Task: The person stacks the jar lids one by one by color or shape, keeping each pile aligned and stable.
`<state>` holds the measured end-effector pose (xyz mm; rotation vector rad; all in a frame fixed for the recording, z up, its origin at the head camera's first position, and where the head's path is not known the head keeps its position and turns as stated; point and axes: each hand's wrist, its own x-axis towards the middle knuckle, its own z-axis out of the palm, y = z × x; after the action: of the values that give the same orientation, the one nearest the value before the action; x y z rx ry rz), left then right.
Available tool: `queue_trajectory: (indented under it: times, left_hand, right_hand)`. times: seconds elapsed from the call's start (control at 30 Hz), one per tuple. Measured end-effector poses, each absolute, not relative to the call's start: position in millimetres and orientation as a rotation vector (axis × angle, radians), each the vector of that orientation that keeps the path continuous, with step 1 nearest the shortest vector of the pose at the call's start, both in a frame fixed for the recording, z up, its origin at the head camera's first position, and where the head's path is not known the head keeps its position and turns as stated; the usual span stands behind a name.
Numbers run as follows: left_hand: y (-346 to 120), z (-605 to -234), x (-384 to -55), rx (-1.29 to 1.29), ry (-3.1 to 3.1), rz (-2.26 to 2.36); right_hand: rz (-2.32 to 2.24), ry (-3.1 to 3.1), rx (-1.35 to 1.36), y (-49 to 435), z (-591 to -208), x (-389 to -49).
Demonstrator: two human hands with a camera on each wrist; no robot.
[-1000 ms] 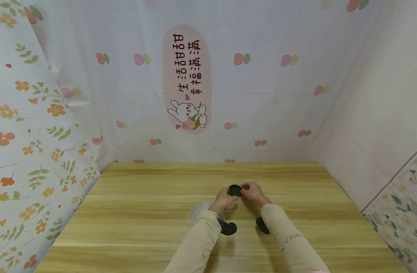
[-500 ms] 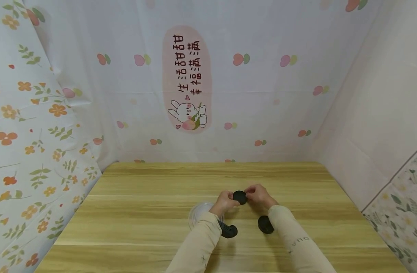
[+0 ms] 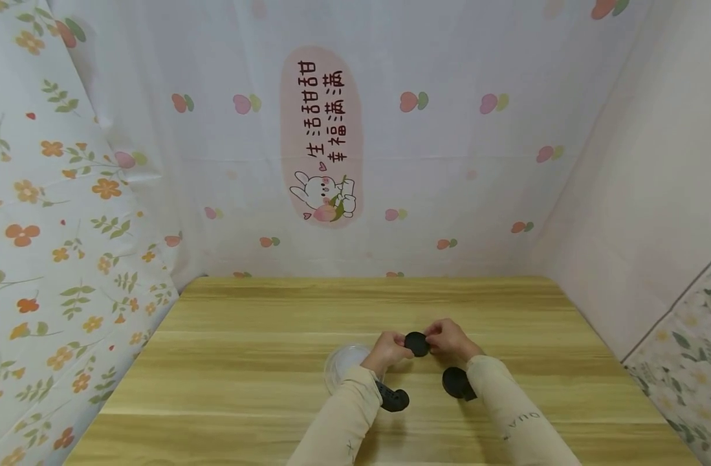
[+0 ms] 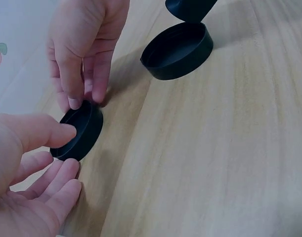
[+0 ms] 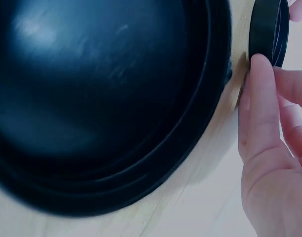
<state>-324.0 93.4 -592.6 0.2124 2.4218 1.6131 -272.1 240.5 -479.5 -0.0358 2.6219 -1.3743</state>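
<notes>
Over the middle right of the table, both hands hold a round black lid (image 3: 416,344) between them. My left hand (image 3: 387,351) grips its left edge, thumb over the hollow inside and fingers spread below, as the left wrist view shows on the lid (image 4: 93,133). On the opposite edge, the thumb and fingers of my right hand (image 3: 451,340) pinch the rim. In the right wrist view that lid (image 5: 262,29) stands on edge at the fingertips. A second, similar black lid (image 3: 454,382) lies hollow side up near the right sleeve, looming large beside the right wrist camera.
A clear round plastic container (image 3: 346,362) stands just left of my left hand, partly covered by the forearm. Black wrist camera housings (image 3: 393,397) hang below the sleeves. Patterned cloth (image 3: 378,162) hangs behind the wood-grain table (image 3: 244,388) and along its sides.
Both hands have moved right and nearer with the lid. As the right forearm shifted right, more of the second lid came into sight. The clear container stays put.
</notes>
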Motion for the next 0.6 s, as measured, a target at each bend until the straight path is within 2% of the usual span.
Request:
queue_trajectory:
  times: [0.1,0.17,0.3,0.5,0.53,0.6]
  left_hand:
    - [102.3,-630.4,-342.6,0.217,2.460,1.626]
    - [103.9,-629.5,-341.8,0.186,2.471,1.605]
    - [96.4,-608.5,-325.2,0.271,2.516,1.630]
    - [85.4,-532.7,-282.4,0.175,2.411,1.584]
    - [85.7,-526.9,-279.7,0.145,2.405,1.556]
    - [87.2,-539.4,-284.8,0.197,2.420,1.572]
  right_hand:
    - [-1.387,2.596,-0.058,243.0,-478.3,-270.0]
    - [-1.396,2.584,-0.073,244.3,-477.8,-269.6]
    - [-1.409,2.568,-0.053,244.6,-476.9,-269.4]
    - [-1.396,2.564,-0.066,243.7,-474.2,-265.6]
    - [-1.393,2.561,-0.055,243.9,-475.0,-266.3]
    - [-1.388,2.561,-0.095,248.2,-483.0,-270.9]
